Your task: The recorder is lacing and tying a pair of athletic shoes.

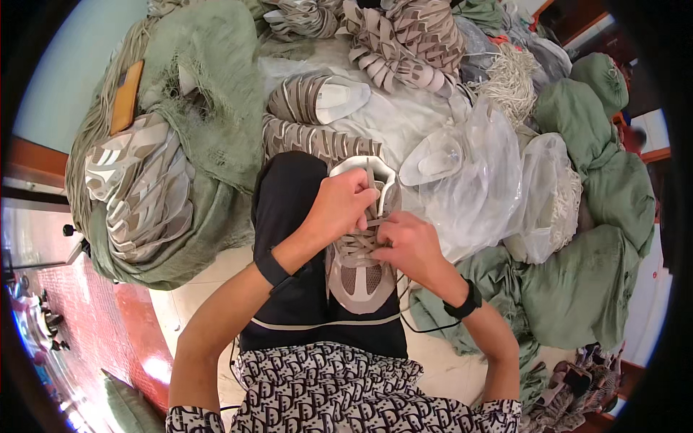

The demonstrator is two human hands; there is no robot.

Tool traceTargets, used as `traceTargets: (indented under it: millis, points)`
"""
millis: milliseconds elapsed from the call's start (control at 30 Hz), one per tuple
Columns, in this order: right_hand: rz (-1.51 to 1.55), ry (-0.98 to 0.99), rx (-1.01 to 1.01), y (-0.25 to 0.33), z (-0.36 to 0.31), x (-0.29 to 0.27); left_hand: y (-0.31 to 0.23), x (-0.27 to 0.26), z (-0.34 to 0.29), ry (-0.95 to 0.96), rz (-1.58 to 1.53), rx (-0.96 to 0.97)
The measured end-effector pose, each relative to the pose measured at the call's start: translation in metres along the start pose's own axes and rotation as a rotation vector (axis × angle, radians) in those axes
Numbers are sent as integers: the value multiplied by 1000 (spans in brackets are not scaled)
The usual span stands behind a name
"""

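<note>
A beige and brown shoe upper (361, 289) lies over my lap, its toe toward me and its pale collar opening away from me. Flat taupe shoelace (354, 247) criss-crosses its front. At the top of the lacing, my left hand (341, 203) is closed in a pinch on the lace, one strand rising past its fingers. My right hand (413, 244), just right of it and a little nearer, pinches another stretch of the same lace against the eyelet edge. The fingertips partly hide the upper eyelets.
Left, a green sack (224, 94) holds stacked uppers (148, 187), with an orange-brown phone-shaped object (127, 97) on top. Beyond my knees lie rows of uppers (299, 97) and a clear plastic bag (480, 187). A white lace bundle (510, 79) and green sacks (585, 289) stand right.
</note>
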State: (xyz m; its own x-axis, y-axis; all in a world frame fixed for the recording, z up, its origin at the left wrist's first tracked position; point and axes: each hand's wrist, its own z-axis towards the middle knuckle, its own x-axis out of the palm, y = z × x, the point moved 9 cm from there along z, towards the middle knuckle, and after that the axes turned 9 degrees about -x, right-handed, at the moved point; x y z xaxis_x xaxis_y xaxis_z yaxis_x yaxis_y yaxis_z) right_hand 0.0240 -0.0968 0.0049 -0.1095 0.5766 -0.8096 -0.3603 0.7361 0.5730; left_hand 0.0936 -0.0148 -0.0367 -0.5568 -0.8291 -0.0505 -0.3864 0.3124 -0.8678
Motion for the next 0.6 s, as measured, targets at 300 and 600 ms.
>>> traceTargets:
  millis: [300,600]
  points:
    - [919,57,463,-31,-7,27,2,-1,2,-9,-10,-5]
    - [-116,59,-187,33,15,-38,-1,-1,-1,-25,-11,12]
